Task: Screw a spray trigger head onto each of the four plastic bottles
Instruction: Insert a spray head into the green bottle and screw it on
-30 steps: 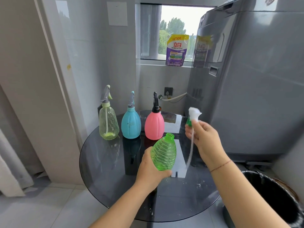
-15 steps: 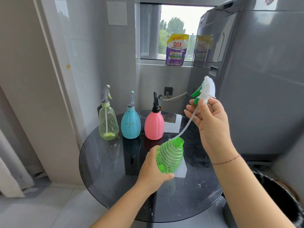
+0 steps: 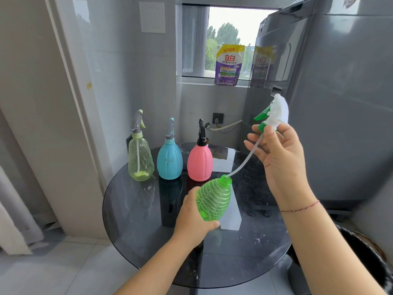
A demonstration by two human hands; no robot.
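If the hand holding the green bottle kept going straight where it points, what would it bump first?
Probably the right hand holding the trigger head: the left hand aims the green bottle up along its tube, passing right of the pink bottle. Depth unclear.

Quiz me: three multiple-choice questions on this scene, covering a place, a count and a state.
1. Where is the tube's lower end? A at the green bottle's mouth; B in the bin; C on the floor.
2. How many bottles standing on the table are capped? A one; B three; C four.
3. The green bottle is: A standing; B held tilted; C lying flat.
Answers: A, tube meets its neck; B, yellow bottle, blue bottle, pink bottle are capped; B, left hand grips it tilted.
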